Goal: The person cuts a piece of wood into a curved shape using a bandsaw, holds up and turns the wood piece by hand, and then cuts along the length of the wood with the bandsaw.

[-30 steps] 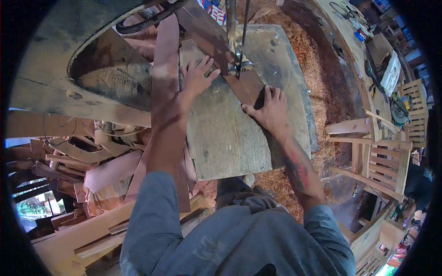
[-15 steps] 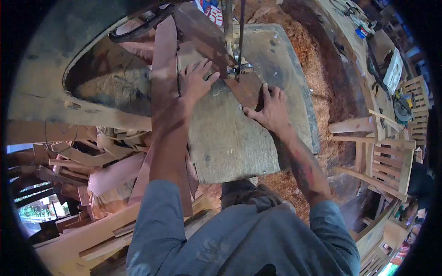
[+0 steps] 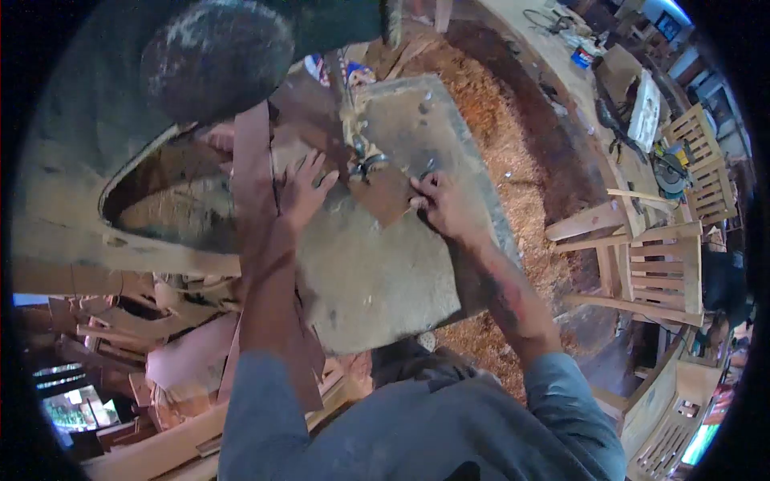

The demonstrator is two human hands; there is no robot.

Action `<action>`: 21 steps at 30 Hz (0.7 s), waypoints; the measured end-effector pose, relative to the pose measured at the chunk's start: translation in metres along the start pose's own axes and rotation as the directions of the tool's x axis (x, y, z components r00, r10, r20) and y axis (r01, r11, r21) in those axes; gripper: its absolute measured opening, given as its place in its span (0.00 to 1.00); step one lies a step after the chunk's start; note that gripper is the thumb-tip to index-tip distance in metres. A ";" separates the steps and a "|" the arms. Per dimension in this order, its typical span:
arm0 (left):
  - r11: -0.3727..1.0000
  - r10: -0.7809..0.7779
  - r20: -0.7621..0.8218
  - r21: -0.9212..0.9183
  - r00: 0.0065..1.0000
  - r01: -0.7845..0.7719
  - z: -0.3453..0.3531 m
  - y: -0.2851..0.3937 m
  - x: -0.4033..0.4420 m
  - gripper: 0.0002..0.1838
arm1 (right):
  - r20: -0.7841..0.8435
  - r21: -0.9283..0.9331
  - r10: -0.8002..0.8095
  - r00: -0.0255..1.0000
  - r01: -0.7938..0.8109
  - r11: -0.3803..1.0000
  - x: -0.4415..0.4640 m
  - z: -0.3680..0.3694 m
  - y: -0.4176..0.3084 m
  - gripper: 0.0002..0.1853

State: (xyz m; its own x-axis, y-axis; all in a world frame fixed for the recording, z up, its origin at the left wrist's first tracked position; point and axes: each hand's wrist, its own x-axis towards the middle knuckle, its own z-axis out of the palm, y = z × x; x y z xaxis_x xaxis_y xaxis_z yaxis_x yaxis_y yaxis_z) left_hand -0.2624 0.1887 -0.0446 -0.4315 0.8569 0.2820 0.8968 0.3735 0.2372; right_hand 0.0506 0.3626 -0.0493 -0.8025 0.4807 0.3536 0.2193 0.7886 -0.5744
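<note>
Head view. Two hands of mine at one wooden surface (image 3: 377, 280). One brown board (image 3: 383, 200) lies flat on it, slanting beneath one metal guide assembly (image 3: 369, 167). My left hand (image 3: 303, 192): palm down, fingers spread, by the board's left edge; can't tell if the fingertips touch it. My right hand (image 3: 441, 204): partly curled, thumb and forefinger at the board's right edge. One long reddish plank (image 3: 253, 156) to the left. Off right: three slatted wooden pieces (image 3: 659, 268), one circular saw (image 3: 670, 172).
</note>
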 end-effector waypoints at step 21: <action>0.985 0.133 -0.048 0.116 0.990 -0.127 0.003 0.004 -0.024 0.35 | -0.034 -0.304 0.294 0.955 -0.290 0.908 -0.047 0.012 -0.103 0.61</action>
State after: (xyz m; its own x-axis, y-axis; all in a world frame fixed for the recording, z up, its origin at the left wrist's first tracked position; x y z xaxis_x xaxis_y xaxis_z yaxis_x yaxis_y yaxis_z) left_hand -0.2485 0.1712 -0.0535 -0.3125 0.8811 0.3550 0.9495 0.3006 0.0899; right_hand 0.0593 0.2542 -0.0151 -0.6832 0.7038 0.1945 0.6000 0.6929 -0.3998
